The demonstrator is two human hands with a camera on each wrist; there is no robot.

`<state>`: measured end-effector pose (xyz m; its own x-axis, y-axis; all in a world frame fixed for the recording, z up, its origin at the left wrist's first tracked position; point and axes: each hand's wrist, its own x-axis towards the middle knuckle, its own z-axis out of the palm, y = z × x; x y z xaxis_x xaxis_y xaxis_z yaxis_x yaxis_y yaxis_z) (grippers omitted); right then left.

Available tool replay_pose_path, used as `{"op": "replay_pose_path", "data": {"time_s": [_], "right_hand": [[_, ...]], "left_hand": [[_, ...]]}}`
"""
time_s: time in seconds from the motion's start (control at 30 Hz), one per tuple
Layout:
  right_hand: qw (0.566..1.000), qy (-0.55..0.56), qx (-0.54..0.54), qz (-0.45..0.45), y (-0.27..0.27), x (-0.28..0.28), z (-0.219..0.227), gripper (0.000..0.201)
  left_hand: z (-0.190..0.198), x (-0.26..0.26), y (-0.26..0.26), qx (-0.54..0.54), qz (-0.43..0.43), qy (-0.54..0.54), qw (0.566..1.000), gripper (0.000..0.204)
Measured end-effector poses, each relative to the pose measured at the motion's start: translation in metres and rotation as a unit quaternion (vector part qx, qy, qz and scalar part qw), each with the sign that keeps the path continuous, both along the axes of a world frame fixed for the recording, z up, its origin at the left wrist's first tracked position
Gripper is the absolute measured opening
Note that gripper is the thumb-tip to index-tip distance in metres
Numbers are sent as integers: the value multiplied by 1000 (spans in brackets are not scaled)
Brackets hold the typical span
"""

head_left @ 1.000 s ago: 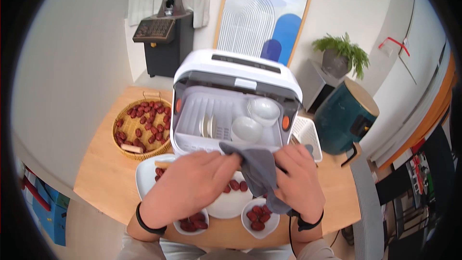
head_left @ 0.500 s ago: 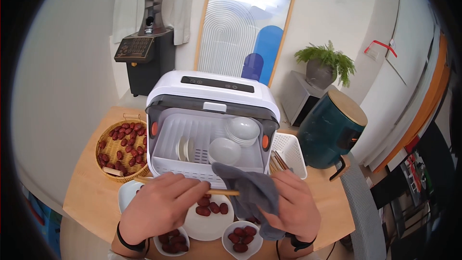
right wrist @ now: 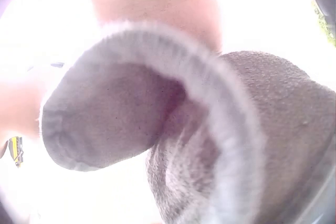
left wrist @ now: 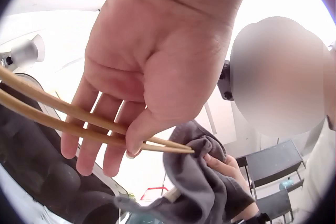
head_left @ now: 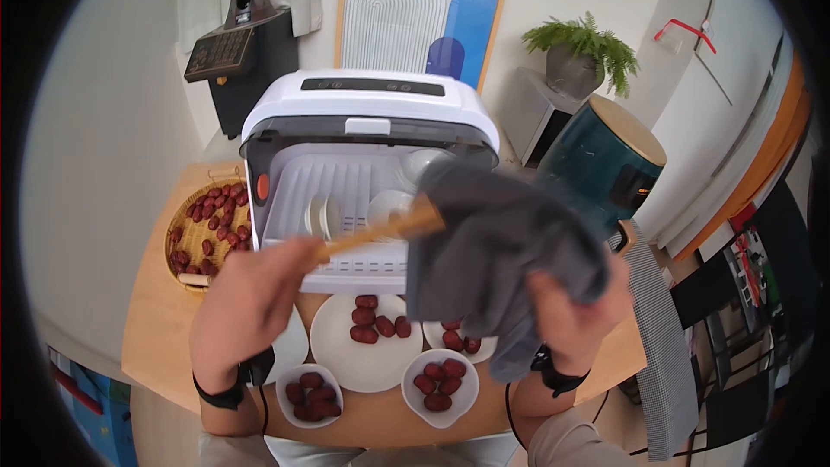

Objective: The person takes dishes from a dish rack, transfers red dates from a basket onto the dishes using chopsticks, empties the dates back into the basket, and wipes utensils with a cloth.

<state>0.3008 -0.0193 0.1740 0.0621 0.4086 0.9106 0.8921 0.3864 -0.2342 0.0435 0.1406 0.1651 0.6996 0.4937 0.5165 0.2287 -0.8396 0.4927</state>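
My left hand (head_left: 251, 311) pinches a pair of wooden chopsticks (head_left: 367, 235) between thumb and fingers. In the left wrist view the chopsticks (left wrist: 79, 121) cross under the spread fingers, and their ends meet a grey cloth (left wrist: 191, 187). The cloth (head_left: 475, 251) hangs from my right hand (head_left: 575, 316), its folds gripped between thumb and fingers. It covers the right side of an open white dish cabinet (head_left: 346, 280). Folds of the same cloth (right wrist: 283, 124) fill most of the right wrist view, hiding the right fingers there.
Below the hands stand a white plate (head_left: 333, 359) and small bowls (head_left: 439, 411) of red dates. A woven basket (head_left: 180, 225) of dates is at the left. Bowls and small dishes (head_left: 320, 216) sit inside the cabinet. A green air fryer (head_left: 596, 164) stands at the right.
The hands have moved apart; the cloth is raised and spread wider, farther right. The chopsticks, level half a second ago, now slant up towards the cloth. The view has shifted.
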Motion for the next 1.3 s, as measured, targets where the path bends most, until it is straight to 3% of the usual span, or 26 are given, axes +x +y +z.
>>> {"op": "replay_pose_path", "data": {"time_s": [0.07, 0.13, 0.17, 0.2, 0.23, 0.27, 0.3, 0.4, 0.53, 0.57, 0.6, 0.67, 0.73, 0.8, 0.83, 0.87, 0.9, 0.97, 1.03, 1.07, 1.1, 1.13, 1.2, 1.3], "right_hand": [[979, 192, 67, -17, 2, -8, -3, 33], [954, 275, 98, 72, 15, -23, 1, 32], [952, 283, 91, 71, 23, -29, -2, 32], [964, 222, 47, 135, 31, -36, -6, 31], [967, 158, 3, 199, 37, -43, -10, 31], [972, 103, -60, 201, 40, -51, -13, 33], [971, 47, -121, 202, 44, -60, -16, 36], [933, 82, -192, 293, 52, -64, -29, 35], [933, 52, -159, 320, 53, -66, -32, 40], [931, 22, -169, 323, 51, -63, -31, 45], [928, -8, -179, 326, 48, -59, -30, 49], [931, -3, -187, 314, 41, -47, -28, 49], [930, -17, -263, 256, 26, -27, -20, 42], [957, -28, -179, 226, 11, -17, -16, 40], [957, -24, -180, 229, 3, -6, -17, 40], [982, -26, -127, 140, -5, 7, -17, 39], [996, -28, -74, 48, -10, 13, -19, 38], [981, 172, -79, -30, -20, 0, -1, 36], [964, 242, -87, -71, -20, 2, 1, 39], [931, 354, -29, 80, -19, 4, -7, 48], [863, 450, 34, 228, -19, 6, -12, 56], [863, 452, 35, 224, -21, 8, -11, 56], [907, 412, 20, 88, -28, 13, -4, 44], [935, 336, -7, -117, -43, 20, 12, 27]], "left_hand": [[4, -3, 6, -129, -15, -57, 990, 17], [-3, 12, -3, -252, -99, -287, 919, 14], [-2, 14, -6, -263, -136, -314, 902, 16], [-4, 17, -8, -272, -131, -308, 902, 16], [-6, 20, -9, -255, -184, -353, 881, 17], [-9, 22, -10, -237, -235, -397, 855, 18], [-11, 22, -8, -245, -233, -394, 855, 18], [-17, 20, -6, -221, -247, -457, 826, 19], [-6, 10, -8, -250, -260, -472, 805, 20], [-7, 2, -2, -250, -296, -457, 801, 20], [-8, -6, 5, -254, -295, -457, 800, 20], [-6, -16, 13, -215, -177, -506, 816, 22], [-3, -13, 16, -197, -153, -494, 833, 25], [-4, -7, 16, -108, -78, -272, 953, 26], [-11, 4, 10, -97, -17, -230, 968, 23], [-22, 3, 13, -94, 25, -124, 988, 24], [-25, 9, 24, 12, -9, -30, 999, 26], [-34, 22, 35, 16, 3, 59, 998, 27], [-46, 31, 47, 13, 1, 103, 995, 27], [-53, 33, 53, 17, -17, 125, 992, 28], [-60, 35, 58, 21, -36, 147, 988, 30], [-65, 37, 62, 21, -40, 149, 988, 30], [-74, 40, 68, -5, -16, 220, 975, 38], [-88, 44, 77, -12, -32, 224, 974, 40]]}}
